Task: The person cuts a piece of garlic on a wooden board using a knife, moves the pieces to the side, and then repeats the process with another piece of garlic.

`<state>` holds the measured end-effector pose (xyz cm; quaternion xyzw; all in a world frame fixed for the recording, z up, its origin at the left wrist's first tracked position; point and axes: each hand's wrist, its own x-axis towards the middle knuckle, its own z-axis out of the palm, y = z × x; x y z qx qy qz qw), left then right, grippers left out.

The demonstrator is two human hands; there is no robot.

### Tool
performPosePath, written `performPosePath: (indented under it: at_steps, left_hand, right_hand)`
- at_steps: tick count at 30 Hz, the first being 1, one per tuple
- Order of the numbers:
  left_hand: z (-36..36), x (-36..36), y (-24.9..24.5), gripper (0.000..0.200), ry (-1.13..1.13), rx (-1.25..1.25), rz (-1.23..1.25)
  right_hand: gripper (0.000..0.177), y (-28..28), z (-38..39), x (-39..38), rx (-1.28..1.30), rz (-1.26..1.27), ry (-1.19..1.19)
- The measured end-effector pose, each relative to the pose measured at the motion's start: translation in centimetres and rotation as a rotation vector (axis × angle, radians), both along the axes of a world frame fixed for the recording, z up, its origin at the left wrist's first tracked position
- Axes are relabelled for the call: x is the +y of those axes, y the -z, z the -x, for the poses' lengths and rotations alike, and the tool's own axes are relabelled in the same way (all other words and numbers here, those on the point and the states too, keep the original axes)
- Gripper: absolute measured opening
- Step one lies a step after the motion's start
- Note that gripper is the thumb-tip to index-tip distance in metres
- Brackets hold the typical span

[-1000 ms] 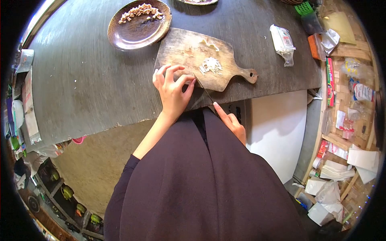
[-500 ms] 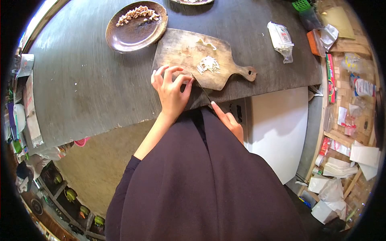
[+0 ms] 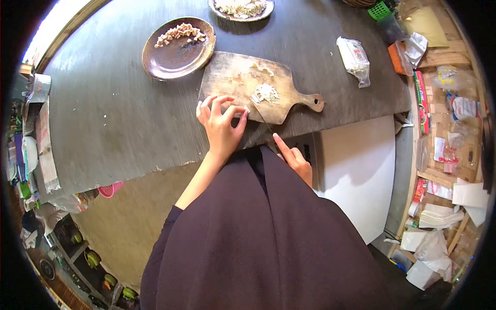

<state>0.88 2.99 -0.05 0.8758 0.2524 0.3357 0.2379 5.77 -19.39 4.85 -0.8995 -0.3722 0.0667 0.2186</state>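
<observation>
A wooden cutting board (image 3: 232, 72) with its handle to the right lies near the table's front edge. On it sit small white chopped pieces (image 3: 266, 93) and a pale peel-like strip (image 3: 262, 69) behind them. My left hand (image 3: 222, 126) is at the board's front edge, thumb and index finger pinched on something too small to make out. A thin knife (image 3: 263, 117) points up and left onto the board, its tip close to the left fingertips. My right hand (image 3: 296, 161) grips the knife, index finger stretched along it; the handle is hidden.
Behind the board at left is a brown plate (image 3: 175, 62) with diced pieces. A second plate (image 3: 243, 18) of pale shreds stands farther back. A white plastic packet (image 3: 354, 59) lies to the right. Bags and papers fill the woven rack (image 3: 439, 170) at far right.
The view has shifted, showing more of the far plate. The knife's tip has moved slightly away from the left fingertips, toward the chopped pieces. Both hands hold nearly the same pose.
</observation>
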Motion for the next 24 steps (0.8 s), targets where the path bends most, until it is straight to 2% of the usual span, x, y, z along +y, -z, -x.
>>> performPosePath:
  at_steps: [3,7,12,18,24]
  left_hand:
    - [0.1,0.0,-0.2,0.014,0.011,0.002,0.014]
    - [0.0,0.0,0.2,0.014,0.014,-0.007,-0.008]
    - [0.2,0.1,0.2,0.015,0.027,0.009,-0.021]
    - [0.2,0.1,0.1,0.017,0.021,0.011,-0.034]
    - [0.2,-0.1,-0.1,0.016,0.014,0.01,-0.033]
  right_hand:
    - [0.064,-0.6,-0.1,0.3,0.006,-0.029,0.011]
    - [0.063,1.7,-0.2,-0.6,-0.053,-0.007,-0.075]
    - [0.062,-0.4,0.5,0.0,0.084,0.0,-0.045]
    - [0.062,1.3,0.6,-0.6,0.041,0.021,-0.081]
    - [0.063,0.3,0.8,-0.2,0.077,0.009,-0.075]
